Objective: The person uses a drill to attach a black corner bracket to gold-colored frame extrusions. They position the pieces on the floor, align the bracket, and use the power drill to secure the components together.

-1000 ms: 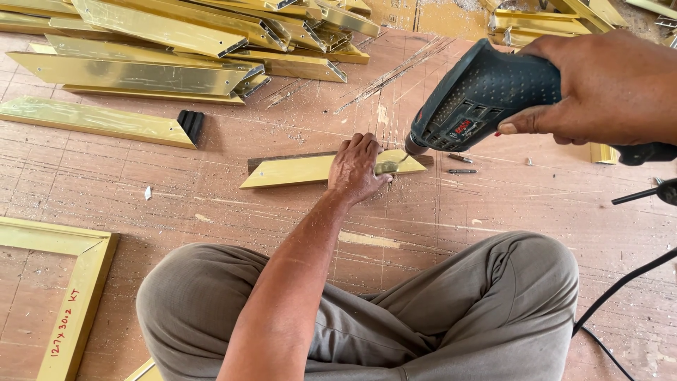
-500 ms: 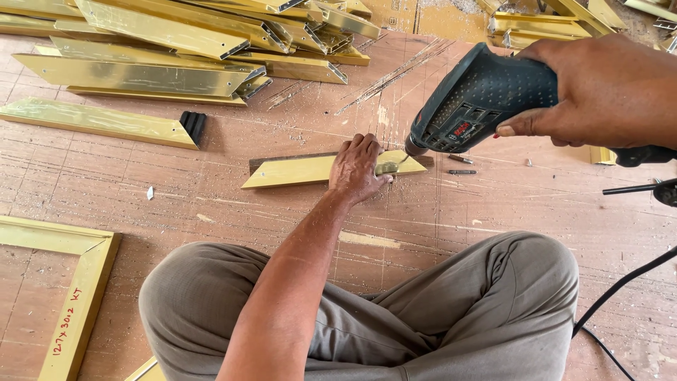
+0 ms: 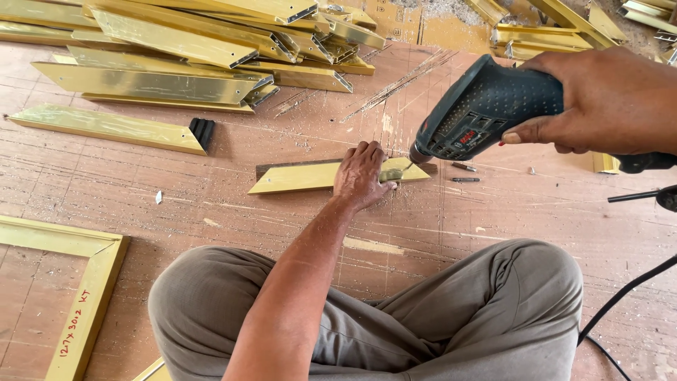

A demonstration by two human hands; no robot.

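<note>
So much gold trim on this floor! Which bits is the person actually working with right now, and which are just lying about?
In use:
- left hand pressing down a short gold moulding piece
- right hand holding the dark power drill, bit at that piece

Lying about:
- pile of gold moulding lengths
- joined gold frame corner
- two loose screws
- black cable

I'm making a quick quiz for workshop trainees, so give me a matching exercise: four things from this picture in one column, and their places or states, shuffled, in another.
Things:
1. left hand
2. power drill
3. short gold moulding piece
4. assembled gold frame corner

Places or states:
A. gripped in the right hand
B. at the picture's lower left, beside the knee
C. lying flat on the board, pressed down
D. pressing on the moulding near the drill tip

Pairs: 1-D, 2-A, 3-C, 4-B
</note>
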